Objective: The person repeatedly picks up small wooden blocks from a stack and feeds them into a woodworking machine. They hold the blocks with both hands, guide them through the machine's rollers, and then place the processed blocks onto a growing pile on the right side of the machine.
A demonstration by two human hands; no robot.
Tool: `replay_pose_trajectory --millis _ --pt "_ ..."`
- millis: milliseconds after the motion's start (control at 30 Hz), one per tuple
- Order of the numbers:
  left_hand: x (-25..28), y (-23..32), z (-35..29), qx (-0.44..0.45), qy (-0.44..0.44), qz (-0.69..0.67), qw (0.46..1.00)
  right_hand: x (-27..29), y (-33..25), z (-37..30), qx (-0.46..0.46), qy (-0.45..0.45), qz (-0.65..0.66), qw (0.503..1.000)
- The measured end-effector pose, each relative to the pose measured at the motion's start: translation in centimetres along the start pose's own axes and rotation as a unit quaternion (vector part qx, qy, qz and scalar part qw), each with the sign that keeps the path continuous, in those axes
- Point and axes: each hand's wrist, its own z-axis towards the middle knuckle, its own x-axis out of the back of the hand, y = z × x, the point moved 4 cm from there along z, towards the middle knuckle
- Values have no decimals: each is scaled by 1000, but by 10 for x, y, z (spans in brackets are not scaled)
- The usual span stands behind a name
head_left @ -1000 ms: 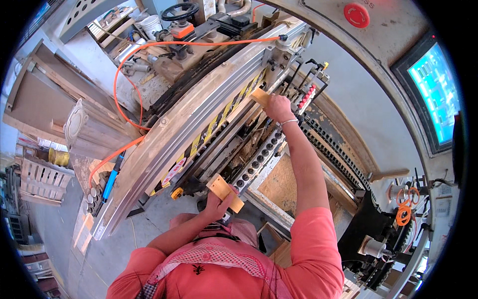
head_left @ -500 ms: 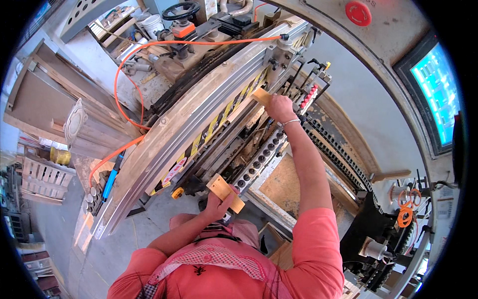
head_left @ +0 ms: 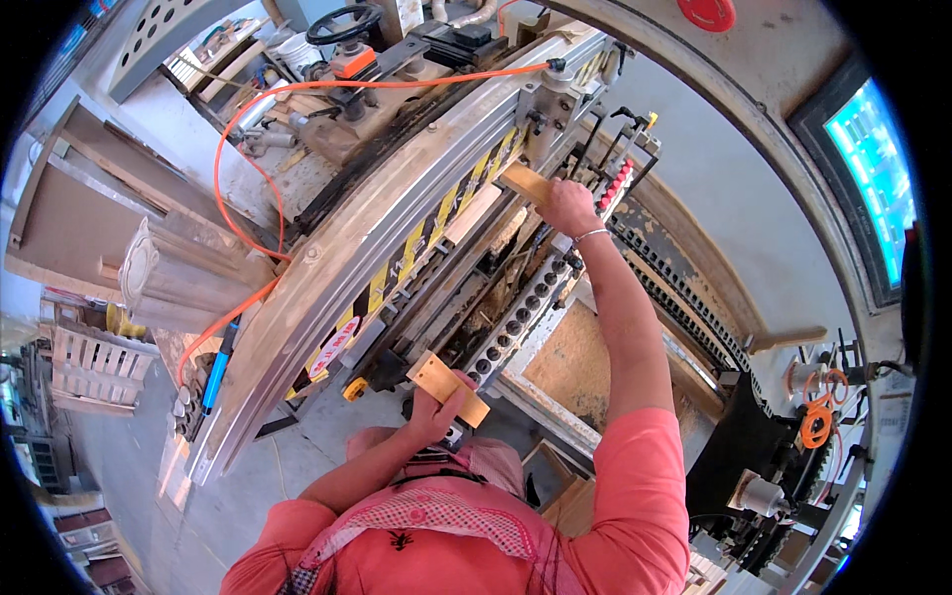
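Observation:
My left hand [head_left: 432, 416] is closed around a short flat wooden board [head_left: 436, 379], held in front of my waist. Small dark holes show near the board's far end. Stretched forward, my right hand [head_left: 571, 206] grips the near end of another wooden piece [head_left: 526, 181]. That piece's far end lies by the yellow-and-black striped edge of the machine beam [head_left: 397, 233]; whether it touches the beam I cannot tell. Between the hands runs a rail with a row of black round knobs [head_left: 523, 315]. The fingertips under both pieces are hidden.
An orange hose [head_left: 217, 188] loops over the beam, and a blue tool [head_left: 219, 367] hangs at its near end. Red knobs [head_left: 617, 183] stand right of my right hand. A lit screen [head_left: 873, 178] and a red button [head_left: 707, 12] are on the upper right panel.
My right hand and its wooden piece have shifted slightly to the right along the machine. The left hand keeps its board in nearly the same place. The whole view has tilted a little.

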Motion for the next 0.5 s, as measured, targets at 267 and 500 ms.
replay_pose_trajectory --millis 267,500 --pt "0 -8 -1 -13 3 -17 1000 4 -7 -1 -16 19 -4 1000" --pt "1 -7 -2 -6 -9 5 1000 4 -10 7 -26 -9 6 1000"
